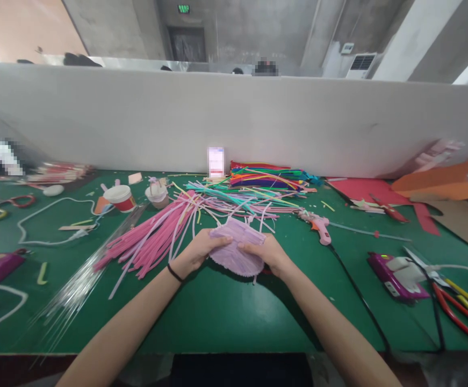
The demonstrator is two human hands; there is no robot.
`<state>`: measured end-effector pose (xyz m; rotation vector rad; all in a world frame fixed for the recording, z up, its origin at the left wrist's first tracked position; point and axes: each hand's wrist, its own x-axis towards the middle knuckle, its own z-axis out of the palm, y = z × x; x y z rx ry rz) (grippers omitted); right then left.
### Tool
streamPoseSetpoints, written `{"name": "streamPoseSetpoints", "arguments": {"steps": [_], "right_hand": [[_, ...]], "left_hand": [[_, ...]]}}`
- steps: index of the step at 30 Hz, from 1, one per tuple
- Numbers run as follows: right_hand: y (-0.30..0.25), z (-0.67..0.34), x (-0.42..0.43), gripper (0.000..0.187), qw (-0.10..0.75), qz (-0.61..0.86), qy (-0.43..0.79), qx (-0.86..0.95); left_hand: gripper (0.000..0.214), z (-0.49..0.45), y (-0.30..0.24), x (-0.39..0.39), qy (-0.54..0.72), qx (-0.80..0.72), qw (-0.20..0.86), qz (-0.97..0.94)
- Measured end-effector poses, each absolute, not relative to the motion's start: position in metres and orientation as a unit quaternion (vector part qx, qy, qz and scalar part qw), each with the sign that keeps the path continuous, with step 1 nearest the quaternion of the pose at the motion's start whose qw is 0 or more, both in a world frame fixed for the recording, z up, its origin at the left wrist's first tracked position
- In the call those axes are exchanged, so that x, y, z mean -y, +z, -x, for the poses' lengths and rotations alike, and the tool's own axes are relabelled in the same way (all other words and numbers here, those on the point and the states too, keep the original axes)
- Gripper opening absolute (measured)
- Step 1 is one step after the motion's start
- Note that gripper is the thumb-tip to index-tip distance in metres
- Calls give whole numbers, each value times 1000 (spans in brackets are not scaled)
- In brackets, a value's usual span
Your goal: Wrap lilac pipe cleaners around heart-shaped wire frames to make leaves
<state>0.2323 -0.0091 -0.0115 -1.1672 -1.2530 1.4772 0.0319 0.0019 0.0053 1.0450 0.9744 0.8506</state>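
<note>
Between my two hands is a rounded lilac piece (237, 255) made of pipe cleaners laid side by side, with loose stem ends sticking up from its top. My left hand (203, 248) grips its left edge, thumb on the front face. On the opposite edge my right hand (272, 252) holds it the same way. The fingers behind the piece are hidden. A bundle of pink pipe cleaners (157, 231) lies left of my left hand. Beyond the piece are loose teal and pink pipe cleaners (234, 198). A pink glue gun (321, 228) rests right of my right hand.
A paper cup (120, 199) and a small cup (157, 194) stand left of centre. Clear thin rods (84, 282) lie at the left. On the right are a purple power strip (397, 277), pliers (455, 306) and red paper (366, 191). A lit phone (216, 162) leans against the partition (234, 118).
</note>
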Motion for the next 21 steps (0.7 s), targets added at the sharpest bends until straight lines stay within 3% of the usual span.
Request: {"name": "streamPoseSetpoints", "arguments": {"steps": [10,16,21], "right_hand": [[-6,-229,9,44,447,440,627,462],[-12,-226,5,40,505,440,611,422],[-12,-225,3,36,567,412,604,379]], "left_hand": [[36,-31,5,-4,386,-429,704,-415],[39,-38,-3,-7,509,-407,659,-376],[41,-36,-2,-7,431,-416,699,-391]]}}
